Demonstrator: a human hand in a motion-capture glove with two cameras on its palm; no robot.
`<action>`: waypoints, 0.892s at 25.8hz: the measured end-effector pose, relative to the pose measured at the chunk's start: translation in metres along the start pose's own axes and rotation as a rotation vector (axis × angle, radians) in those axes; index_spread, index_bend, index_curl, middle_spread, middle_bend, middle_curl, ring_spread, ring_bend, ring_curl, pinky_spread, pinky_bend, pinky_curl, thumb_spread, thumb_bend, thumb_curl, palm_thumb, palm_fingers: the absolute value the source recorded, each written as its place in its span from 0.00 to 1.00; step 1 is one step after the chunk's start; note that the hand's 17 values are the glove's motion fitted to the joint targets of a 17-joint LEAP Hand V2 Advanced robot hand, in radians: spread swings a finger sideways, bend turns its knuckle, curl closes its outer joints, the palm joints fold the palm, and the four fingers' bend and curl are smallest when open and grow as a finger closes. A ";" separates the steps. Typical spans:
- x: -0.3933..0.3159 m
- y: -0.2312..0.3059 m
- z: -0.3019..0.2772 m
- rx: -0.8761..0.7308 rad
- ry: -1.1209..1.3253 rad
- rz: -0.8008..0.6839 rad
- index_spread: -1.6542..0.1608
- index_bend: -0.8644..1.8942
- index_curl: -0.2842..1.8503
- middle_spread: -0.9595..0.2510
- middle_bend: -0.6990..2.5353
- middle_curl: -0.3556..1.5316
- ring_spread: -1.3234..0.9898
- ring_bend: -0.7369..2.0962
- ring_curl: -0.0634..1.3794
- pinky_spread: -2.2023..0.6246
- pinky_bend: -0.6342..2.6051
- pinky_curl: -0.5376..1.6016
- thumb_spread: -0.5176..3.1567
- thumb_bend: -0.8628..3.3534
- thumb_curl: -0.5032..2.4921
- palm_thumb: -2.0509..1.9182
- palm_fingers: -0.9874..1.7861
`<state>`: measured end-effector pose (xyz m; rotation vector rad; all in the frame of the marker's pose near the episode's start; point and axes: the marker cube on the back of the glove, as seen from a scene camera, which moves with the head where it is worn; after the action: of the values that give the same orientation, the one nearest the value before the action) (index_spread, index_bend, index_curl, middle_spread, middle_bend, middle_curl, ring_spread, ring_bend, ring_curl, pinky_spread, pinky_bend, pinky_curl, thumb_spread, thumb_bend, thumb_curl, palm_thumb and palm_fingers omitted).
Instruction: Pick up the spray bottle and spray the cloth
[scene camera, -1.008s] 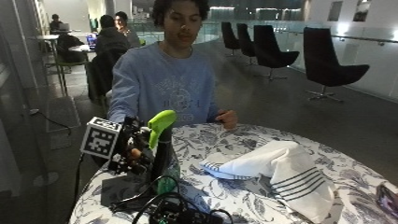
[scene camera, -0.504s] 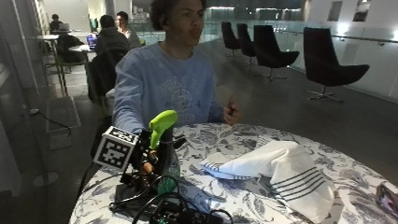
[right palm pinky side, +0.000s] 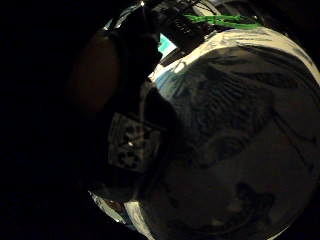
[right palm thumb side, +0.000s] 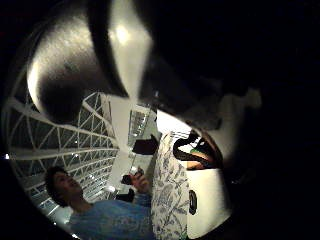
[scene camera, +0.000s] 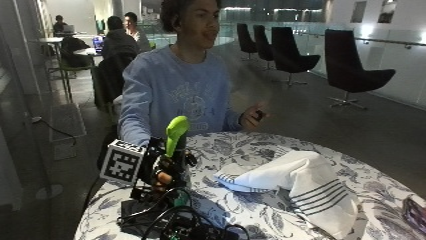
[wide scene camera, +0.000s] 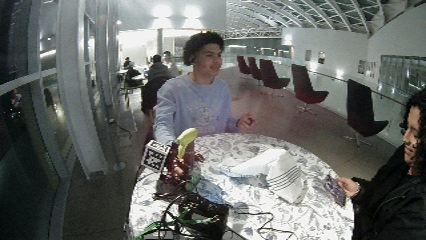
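I see the spray bottle (scene camera: 174, 150) upright near the table's edge, its bright green trigger head pointing up and its dark body gripped in my gloved hand; the white cloth (scene camera: 301, 182) with dark stripes lies bunched well apart from it

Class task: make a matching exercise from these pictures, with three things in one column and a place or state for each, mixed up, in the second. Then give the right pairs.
Things:
1. spray bottle
2. cloth
3. bare hand

Places or states:
A. lies crumpled on the table, striped at its end
B. raised above the table's far edge
C. gripped by the gloved right hand, upright

Pairs: 1-C, 2-A, 3-B
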<state>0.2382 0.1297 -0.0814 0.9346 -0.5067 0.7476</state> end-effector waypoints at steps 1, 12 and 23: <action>-0.004 0.001 0.001 -0.023 -0.020 -0.024 0.74 0.38 0.28 0.74 0.36 0.40 0.59 0.41 0.26 0.88 0.23 0.36 0.40 0.23 0.32 0.74 0.62; -0.092 0.021 0.031 -0.482 -0.270 -0.059 0.75 0.37 0.31 0.72 0.35 0.41 0.58 0.45 0.31 0.89 0.24 0.35 0.34 0.21 0.35 0.76 0.65; -0.143 0.040 0.100 -0.882 -0.323 0.111 0.76 0.36 0.30 0.73 0.34 0.42 0.59 0.45 0.32 0.89 0.25 0.37 0.33 0.20 0.37 0.75 0.68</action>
<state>0.1081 0.0091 -0.1069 0.1919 -1.0681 0.3901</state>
